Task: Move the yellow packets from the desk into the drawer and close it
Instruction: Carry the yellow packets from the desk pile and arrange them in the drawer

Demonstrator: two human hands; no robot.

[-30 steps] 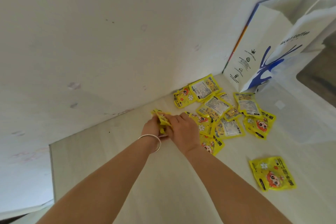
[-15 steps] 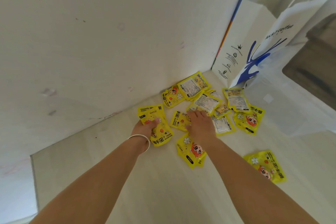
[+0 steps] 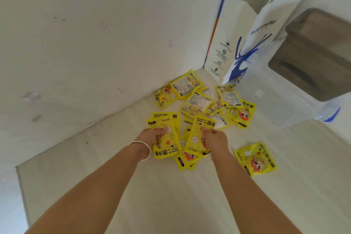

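Several yellow hand-warmer packets lie scattered on the pale desk (image 3: 171, 195) near the wall corner. My left hand (image 3: 154, 136), with a silver bangle on the wrist, grips a small stack of yellow packets (image 3: 167, 138) lifted off the surface. My right hand (image 3: 215, 138) pinches another yellow packet (image 3: 199, 135) by its side, above more packets (image 3: 187, 159) lying beneath it. A loose pile of packets (image 3: 197, 102) lies farther back. One single packet (image 3: 255, 158) lies apart at the right. No drawer is in view.
A white paper coffee bag (image 3: 245, 43) with a blue print stands at the back right against the wall. A clear plastic bag (image 3: 281, 100) lies beside it. The desk's right edge drops to a dark wooden floor (image 3: 315, 53). The white wall (image 3: 95, 43) bounds the back.
Both hands came apart: the left now holds its stack alone, and the right hand has picked up another packet from the pile. The view shifted a little.
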